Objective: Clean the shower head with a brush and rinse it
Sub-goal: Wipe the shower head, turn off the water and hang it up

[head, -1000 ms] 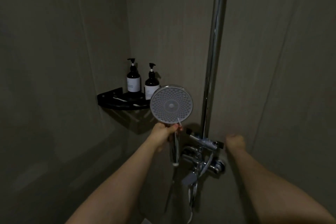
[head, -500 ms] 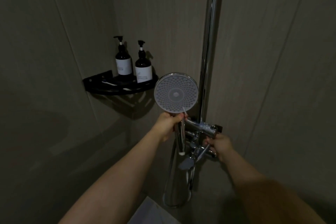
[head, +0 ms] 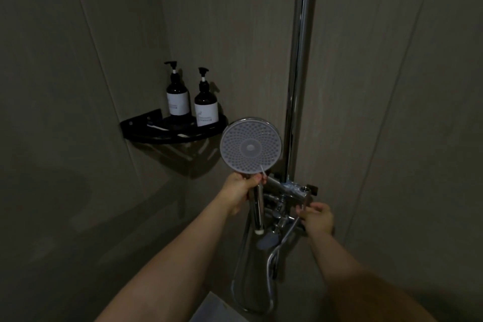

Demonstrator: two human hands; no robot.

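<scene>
A round chrome shower head [head: 251,146] with a grey dotted face points toward me, held upright. My left hand [head: 241,189] grips the top of its chrome handle, just under the face. A thin white stick, perhaps a small brush [head: 262,170], pokes up from between those fingers against the face's lower edge. My right hand [head: 317,218] is at the chrome faucet valve [head: 287,213] on the wall, fingers curled around its right-hand control. The shower hose [head: 270,266] loops down below the valve.
A vertical chrome riser pipe [head: 300,65] runs up the wall right of the shower head. A black corner shelf [head: 146,129] at the left holds two dark pump bottles [head: 178,98] [head: 206,106] and a white toothbrush-like item [head: 156,126]. The stall is dim.
My right hand dropped from beside the upper bracket down to the faucet control and took hold of it. The shower head stays upright in my left hand. The view tilted down slightly.
</scene>
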